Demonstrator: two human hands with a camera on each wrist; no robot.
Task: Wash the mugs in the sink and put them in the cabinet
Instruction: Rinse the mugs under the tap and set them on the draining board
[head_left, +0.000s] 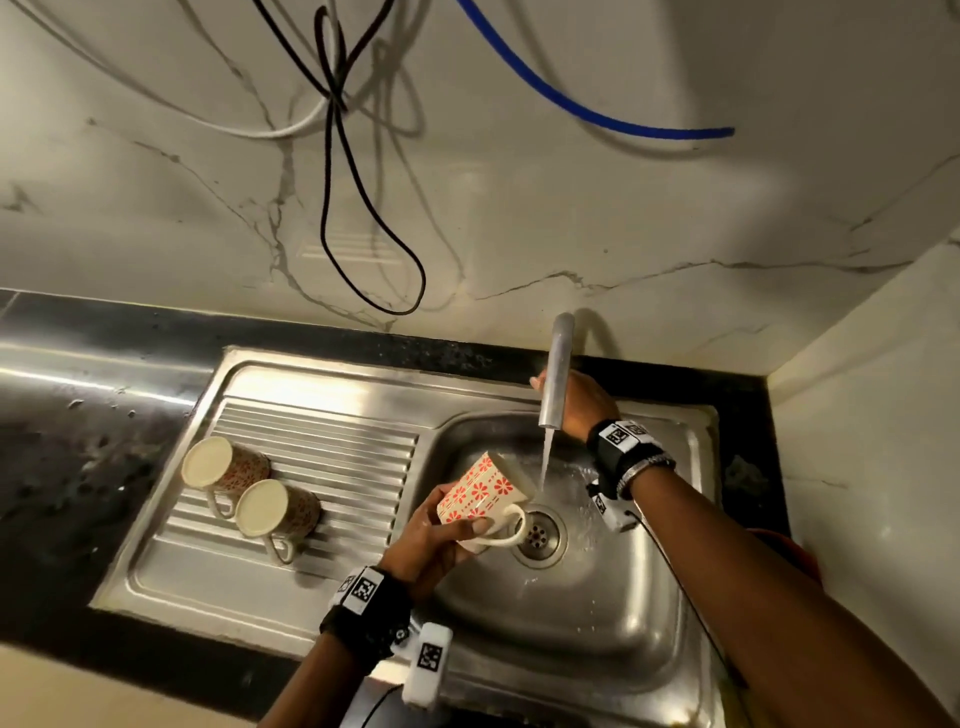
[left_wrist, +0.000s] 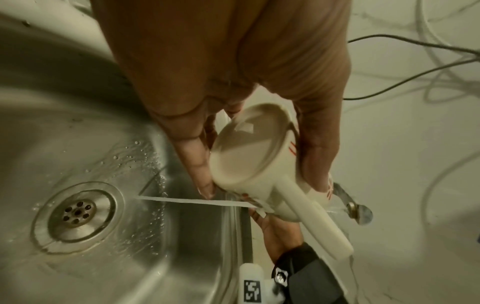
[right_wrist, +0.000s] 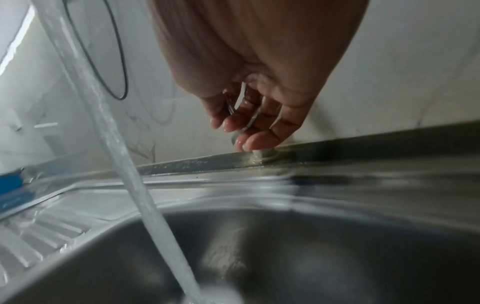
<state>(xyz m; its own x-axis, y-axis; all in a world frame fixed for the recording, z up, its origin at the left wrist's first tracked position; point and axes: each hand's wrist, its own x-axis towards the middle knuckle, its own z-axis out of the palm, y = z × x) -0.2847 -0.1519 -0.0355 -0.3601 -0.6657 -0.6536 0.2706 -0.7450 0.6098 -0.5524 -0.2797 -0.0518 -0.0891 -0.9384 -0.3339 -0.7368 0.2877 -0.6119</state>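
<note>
My left hand grips a cream mug with red flowers over the sink basin, tilted on its side with its mouth toward the water stream. In the left wrist view the mug shows its base and handle, held between my thumb and fingers. My right hand reaches behind the tap spout; in the right wrist view its fingers curl round the metal tap handle at the sink's back edge. Water runs into the basin.
Two matching mugs stand upside down on the ribbed drainboard to the left. The drain lies just right of the held mug. Black, white and blue cables hang on the marble wall. A wall closes the right side.
</note>
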